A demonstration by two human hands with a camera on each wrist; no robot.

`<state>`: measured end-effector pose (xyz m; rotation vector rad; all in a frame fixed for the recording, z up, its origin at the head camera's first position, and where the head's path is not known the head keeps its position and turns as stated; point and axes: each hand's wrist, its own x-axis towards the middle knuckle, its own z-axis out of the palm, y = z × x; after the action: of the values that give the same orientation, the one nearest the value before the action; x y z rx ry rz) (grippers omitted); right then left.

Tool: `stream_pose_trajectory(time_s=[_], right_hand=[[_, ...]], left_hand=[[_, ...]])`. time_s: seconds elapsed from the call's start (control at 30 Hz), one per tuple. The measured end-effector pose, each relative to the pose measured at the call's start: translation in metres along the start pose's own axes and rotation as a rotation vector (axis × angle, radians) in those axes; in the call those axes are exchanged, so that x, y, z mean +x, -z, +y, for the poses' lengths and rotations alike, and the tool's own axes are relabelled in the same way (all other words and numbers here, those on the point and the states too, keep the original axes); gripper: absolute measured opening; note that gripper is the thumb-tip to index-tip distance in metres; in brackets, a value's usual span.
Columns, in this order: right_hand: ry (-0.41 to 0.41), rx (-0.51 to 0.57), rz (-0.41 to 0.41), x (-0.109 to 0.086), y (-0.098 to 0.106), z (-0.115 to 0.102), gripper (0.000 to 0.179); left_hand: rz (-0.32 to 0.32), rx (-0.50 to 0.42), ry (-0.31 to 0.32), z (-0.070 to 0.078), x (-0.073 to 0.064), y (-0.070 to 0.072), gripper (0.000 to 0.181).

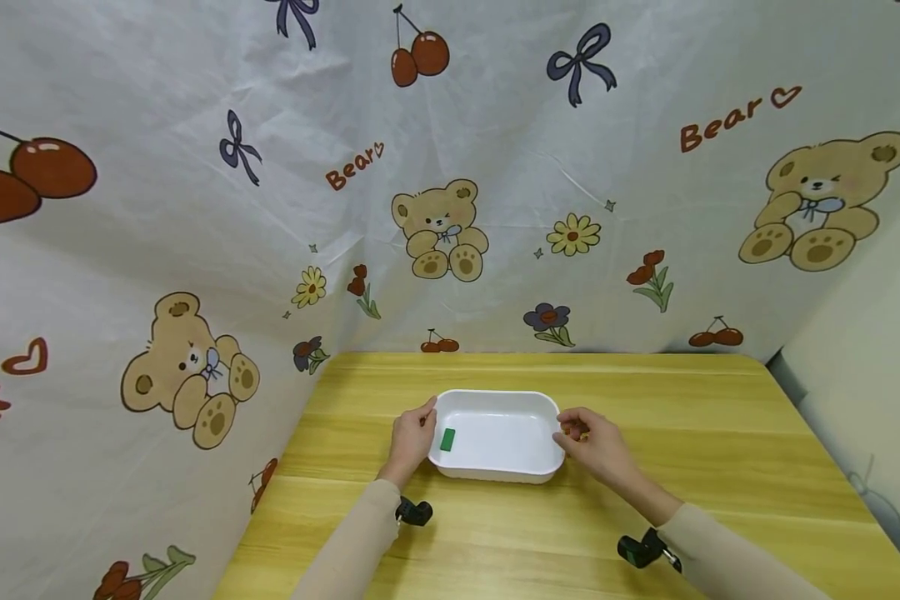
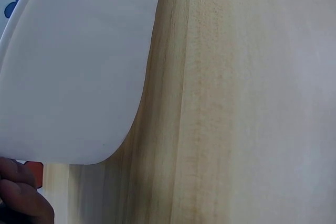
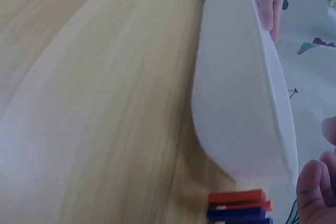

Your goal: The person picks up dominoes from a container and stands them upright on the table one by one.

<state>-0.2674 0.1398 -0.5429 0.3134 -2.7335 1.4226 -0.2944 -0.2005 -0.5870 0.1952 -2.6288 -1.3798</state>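
Note:
A white rectangular basin (image 1: 504, 440) with rounded corners stands between both hands on the wooden table. Inside it, near the left end, lies a small green block (image 1: 447, 440). My left hand (image 1: 411, 437) pinches the basin's left rim between thumb and fingers. At the right end, my right hand (image 1: 598, 446) has its fingertips close to the rim, fingers loosely bent, with a gap between thumb and fingers in the right wrist view. Below those fingers, beside the basin's end, are an orange block (image 3: 236, 196) and a blue block (image 3: 236, 214), mostly hidden from the head view.
The yellow wood-grain table (image 1: 720, 433) runs back to a hanging white cloth (image 1: 495, 108) printed with bears, bows and cherries. Cloth also closes off the left side. A red piece (image 2: 34, 173) shows beside the left fingers. Each wrist wears a small black camera (image 1: 416, 512).

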Motion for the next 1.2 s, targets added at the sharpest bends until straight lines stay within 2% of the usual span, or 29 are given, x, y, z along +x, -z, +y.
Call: stream_pose_trajectory(time_s=[0.13,0.47,0.9,1.2], right_hand=[[-0.011,0.011,0.007,0.004,-0.012,-0.007,0.029],[-0.018,0.117,-0.050,0.007,-0.042,-0.022,0.029],[0.004,0.074,-0.072,0.017,-0.072,-0.034,0.030],[0.029,0.080,-0.096,0.022,-0.089,-0.041,0.031]], left_hand=[[0.001,0.006,-0.007,0.000,0.000,0.000,0.036],[0.023,0.010,-0.042,0.001,-0.002,-0.001,0.034],[0.015,0.015,0.005,0.001,-0.001,0.000,0.035],[0.017,0.016,-0.012,0.002,-0.002,-0.001,0.035]])
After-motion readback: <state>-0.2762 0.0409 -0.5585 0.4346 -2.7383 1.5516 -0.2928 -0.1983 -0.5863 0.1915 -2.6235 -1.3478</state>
